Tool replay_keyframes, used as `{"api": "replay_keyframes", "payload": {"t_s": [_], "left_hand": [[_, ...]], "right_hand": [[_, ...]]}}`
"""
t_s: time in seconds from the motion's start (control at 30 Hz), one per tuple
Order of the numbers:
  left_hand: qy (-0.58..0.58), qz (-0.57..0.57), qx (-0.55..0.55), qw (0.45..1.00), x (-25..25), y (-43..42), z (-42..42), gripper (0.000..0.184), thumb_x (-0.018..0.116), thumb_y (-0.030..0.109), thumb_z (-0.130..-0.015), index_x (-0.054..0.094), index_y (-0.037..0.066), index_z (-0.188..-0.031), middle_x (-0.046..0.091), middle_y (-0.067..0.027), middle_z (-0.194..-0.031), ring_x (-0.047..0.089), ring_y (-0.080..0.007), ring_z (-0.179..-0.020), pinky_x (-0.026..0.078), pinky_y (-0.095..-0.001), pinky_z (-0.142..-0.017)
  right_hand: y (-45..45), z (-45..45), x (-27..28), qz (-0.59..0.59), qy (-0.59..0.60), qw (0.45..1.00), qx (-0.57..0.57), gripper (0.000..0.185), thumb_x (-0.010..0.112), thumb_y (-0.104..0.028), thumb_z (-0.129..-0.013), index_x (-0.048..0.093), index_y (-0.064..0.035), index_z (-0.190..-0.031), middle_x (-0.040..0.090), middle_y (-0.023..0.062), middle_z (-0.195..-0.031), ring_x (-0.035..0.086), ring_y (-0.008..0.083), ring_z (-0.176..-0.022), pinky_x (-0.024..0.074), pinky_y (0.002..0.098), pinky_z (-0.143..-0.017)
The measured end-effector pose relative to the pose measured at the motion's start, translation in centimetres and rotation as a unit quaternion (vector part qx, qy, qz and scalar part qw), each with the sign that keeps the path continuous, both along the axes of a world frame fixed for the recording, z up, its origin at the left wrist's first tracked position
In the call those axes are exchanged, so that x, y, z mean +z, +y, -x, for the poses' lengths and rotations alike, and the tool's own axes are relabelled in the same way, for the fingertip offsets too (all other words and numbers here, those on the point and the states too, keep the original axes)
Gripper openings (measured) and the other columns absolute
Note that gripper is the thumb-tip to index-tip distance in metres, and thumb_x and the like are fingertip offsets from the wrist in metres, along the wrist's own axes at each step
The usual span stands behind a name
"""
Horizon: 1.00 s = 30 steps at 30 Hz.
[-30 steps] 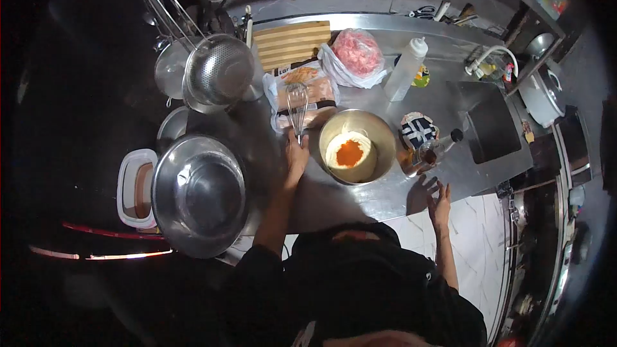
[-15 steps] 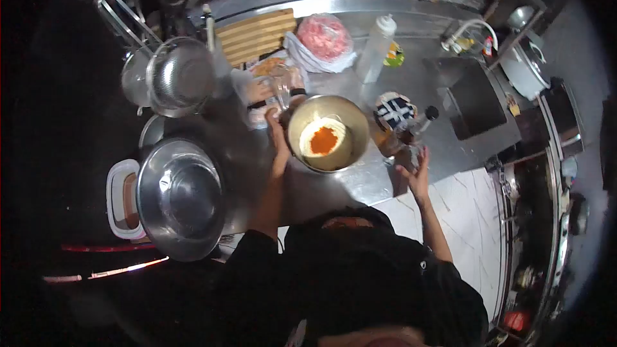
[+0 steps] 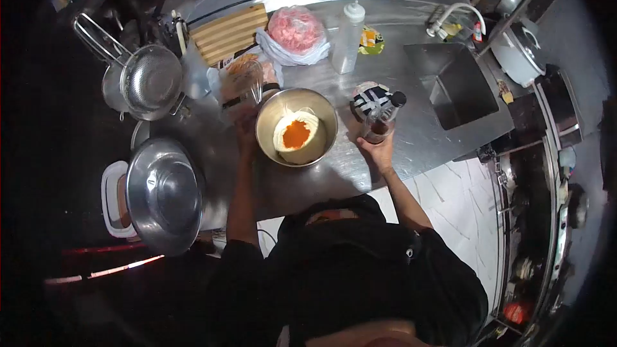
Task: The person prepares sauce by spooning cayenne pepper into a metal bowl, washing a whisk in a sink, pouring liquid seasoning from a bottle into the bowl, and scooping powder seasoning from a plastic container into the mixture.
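A metal bowl point(image 3: 330, 132) stands on the steel counter, holding a pale creamy mass with an orange-red powder point(image 3: 296, 134) heaped on it. My right hand point(image 3: 379, 149) is wrapped around the lower part of a clear bottle point(image 3: 378, 130) with a black cap, which has some dark contents. Just behind the bottle lies a round black-and-white patterned item point(image 3: 371, 99). My left hand point(image 3: 245, 127) is beside the bowl's left wall, dim and blurred, so its fingers cannot be made out. Beyond it are clear plastic packages point(image 3: 234, 87) and what looks like a wire whisk point(image 3: 256, 83).
At the back are a striped wooden board point(image 3: 228, 33), a bag of pink food point(image 3: 296, 31) and a white-capped squeeze bottle point(image 3: 348, 38). Strainers point(image 3: 152, 82) and a large steel basin point(image 3: 164, 196) are on the left. A sink point(image 3: 459, 90) is at the right.
My right hand was open beside the bottle and has closed around it. My left hand has shifted from the bowl's side toward the packages. The view has moved slightly.
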<state>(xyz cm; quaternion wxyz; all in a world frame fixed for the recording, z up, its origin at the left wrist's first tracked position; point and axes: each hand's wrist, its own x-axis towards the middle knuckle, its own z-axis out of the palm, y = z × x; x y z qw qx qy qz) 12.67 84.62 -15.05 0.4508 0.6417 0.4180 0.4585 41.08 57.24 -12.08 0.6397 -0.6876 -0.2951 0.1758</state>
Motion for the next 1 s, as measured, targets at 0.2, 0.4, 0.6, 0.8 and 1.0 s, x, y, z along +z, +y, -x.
{"api": "replay_keyframes", "payload": {"t_s": [0.2,0.4,0.6,0.8,1.0], "left_hand": [[0.024,-0.124,0.165,0.978,6.4,-1.3,0.9,0.028,0.049,0.019,-0.095,0.057,0.002,-0.116,0.063,-0.0093,-0.105,0.059,-0.0187,-0.094,0.046,-0.0330,-0.085],[-0.135,-0.217,-0.173,0.951,22.8,-6.6,-10.0,0.035,0.043,0.028,-0.101,0.061,-0.001,-0.107,0.064,-0.0095,-0.100,0.062,-0.0190,-0.096,0.050,-0.0329,-0.085],[-0.286,0.077,-0.517,0.803,29.9,-9.5,-18.0,0.049,0.039,0.037,-0.102,0.061,-0.007,-0.096,0.065,-0.0144,-0.083,0.066,-0.0216,-0.079,0.054,-0.0336,-0.072],[-0.262,0.093,-0.454,0.846,32.3,-11.6,-18.7,0.044,0.043,0.038,-0.100,0.057,-0.001,-0.085,0.035,0.0023,-0.042,0.031,-0.0067,-0.030,0.029,-0.0238,-0.031],[-0.165,0.034,-0.263,0.950,31.2,-12.5,-19.6,0.037,0.042,0.032,-0.101,0.057,0.000,-0.091,0.043,0.0015,-0.052,0.039,-0.0065,-0.042,0.034,-0.0233,-0.042]], "right_hand": [[-1.3,-1.8,1.2,0.050,-0.011,0.993,0.103,0.093,0.087,-0.014,-0.058,0.033,-0.0066,-0.134,0.052,0.0092,-0.122,0.052,0.0211,-0.113,0.0416,0.0342,-0.096],[-2.6,0.1,9.4,0.027,0.087,0.956,0.280,0.083,0.087,-0.012,-0.057,0.042,-0.0059,-0.127,0.057,0.0063,-0.115,0.053,0.0173,-0.107,0.0423,0.0322,-0.094],[-3.2,1.3,12.4,0.044,0.142,0.909,0.389,0.096,0.089,-0.008,-0.054,0.038,-0.0068,-0.135,0.051,0.0050,-0.127,0.045,0.0179,-0.120,0.0319,0.0327,-0.105],[-4.0,1.8,12.6,0.016,0.104,0.942,0.319,0.095,0.087,-0.008,-0.055,0.036,-0.0075,-0.135,0.050,0.0063,-0.131,0.046,0.0187,-0.121,0.0348,0.0332,-0.104],[-4.3,2.5,13.0,0.083,-0.125,0.980,0.131,0.091,0.085,-0.013,-0.057,0.037,-0.0082,-0.134,0.060,0.0139,-0.119,0.060,0.0266,-0.108,0.0474,0.0374,-0.093]]}}
